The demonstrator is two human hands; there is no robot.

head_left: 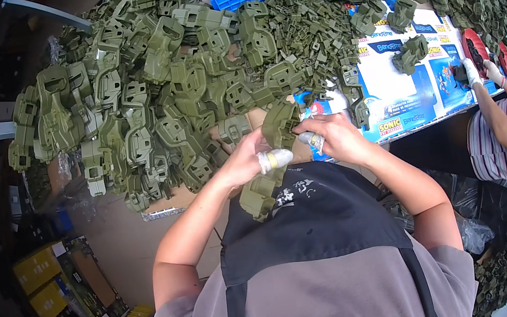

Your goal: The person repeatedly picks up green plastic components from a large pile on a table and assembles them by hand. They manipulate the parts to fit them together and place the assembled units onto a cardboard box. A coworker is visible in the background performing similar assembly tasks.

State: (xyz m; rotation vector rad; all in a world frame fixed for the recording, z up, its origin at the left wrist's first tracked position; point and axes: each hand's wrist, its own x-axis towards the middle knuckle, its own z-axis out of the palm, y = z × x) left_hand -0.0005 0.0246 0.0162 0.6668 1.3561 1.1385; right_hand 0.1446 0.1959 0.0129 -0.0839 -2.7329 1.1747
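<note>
Holding one green plastic part (279, 125) between both hands above the table (168, 201), left hand (242, 160) and right hand (335, 136) each pinching it; best keep fingers near its edges, steady

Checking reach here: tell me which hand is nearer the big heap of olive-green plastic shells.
Left. The left hand sits right at the edge of the heap of olive-green shells; the right hand is farther off, over the printed cardboard.
</note>
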